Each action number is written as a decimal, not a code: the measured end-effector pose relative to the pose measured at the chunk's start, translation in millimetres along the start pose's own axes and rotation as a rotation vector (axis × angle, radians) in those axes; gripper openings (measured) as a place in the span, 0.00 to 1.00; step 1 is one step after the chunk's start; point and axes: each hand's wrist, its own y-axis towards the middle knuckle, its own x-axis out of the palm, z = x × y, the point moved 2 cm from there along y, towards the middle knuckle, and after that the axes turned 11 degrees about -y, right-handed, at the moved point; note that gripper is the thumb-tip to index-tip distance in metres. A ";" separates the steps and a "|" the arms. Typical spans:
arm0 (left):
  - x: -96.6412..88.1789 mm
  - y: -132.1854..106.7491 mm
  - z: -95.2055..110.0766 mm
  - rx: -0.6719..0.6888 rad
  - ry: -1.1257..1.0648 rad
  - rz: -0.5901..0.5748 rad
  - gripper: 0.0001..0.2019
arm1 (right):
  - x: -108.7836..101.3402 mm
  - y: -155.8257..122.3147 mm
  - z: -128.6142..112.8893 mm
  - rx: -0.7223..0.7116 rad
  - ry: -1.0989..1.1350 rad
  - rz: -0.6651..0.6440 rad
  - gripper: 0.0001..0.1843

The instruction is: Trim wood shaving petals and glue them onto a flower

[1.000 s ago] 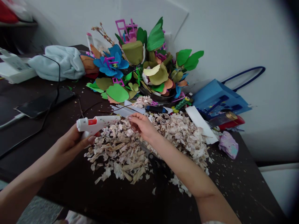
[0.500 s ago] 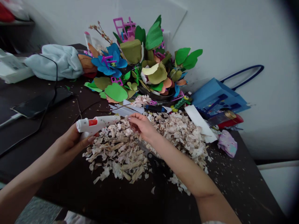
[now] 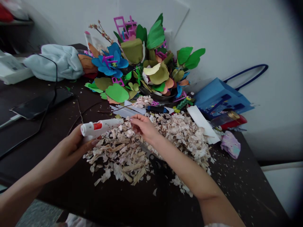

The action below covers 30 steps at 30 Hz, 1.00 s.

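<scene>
My left hand (image 3: 74, 146) is wrapped round the handle of a white glue gun (image 3: 104, 125) with an orange patch on its side. The gun's nozzle points right, close to the fingertips of my right hand (image 3: 143, 126). Those fingers are pinched together near the nozzle; whatever they hold is too small or hidden to make out. Under both hands spreads a heap of pale dried petals (image 3: 127, 157). Dark-handled scissors (image 3: 151, 156) lie in the heap, partly beneath my right forearm.
A bunch of felt and paper flowers (image 3: 156, 72) stands against the wall. A blue bag (image 3: 220, 97), a white strip (image 3: 203, 124) and a green thread spool (image 3: 183, 103) sit to the right. At left are a phone (image 3: 42, 102), a black cable and a pale blue cloth (image 3: 56, 63).
My left hand has shifted slightly right and down with the glue gun, bringing the nozzle nearer my right fingertips. The right hand has barely moved.
</scene>
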 end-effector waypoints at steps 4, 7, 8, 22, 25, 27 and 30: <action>-0.2 -0.8 1.2 -0.011 0.011 0.020 0.17 | -0.5 -0.9 0.3 0.020 -0.005 0.022 0.07; -1.7 -2.0 2.0 -0.015 0.031 0.027 0.17 | 0.1 -2.0 -0.1 0.022 -0.002 0.016 0.09; -2.1 -2.4 2.4 -0.011 0.034 0.028 0.17 | 0.4 -2.3 -0.2 0.022 -0.005 0.006 0.09; -0.8 -2.3 -2.3 -0.045 0.034 0.012 0.20 | 0.2 -5.6 -1.7 0.036 -0.006 -0.007 0.08; -5.9 2.5 -7.3 -0.051 0.019 0.036 0.23 | -1.5 -5.2 2.0 0.044 0.010 -0.048 0.08; -11.9 9.7 -14.5 -0.065 0.013 0.067 0.25 | -3.6 -4.9 5.4 0.046 0.041 -0.069 0.09; -24.2 23.5 -30.3 -0.134 0.138 0.177 0.21 | -8.4 -6.3 10.2 0.050 0.085 -0.095 0.11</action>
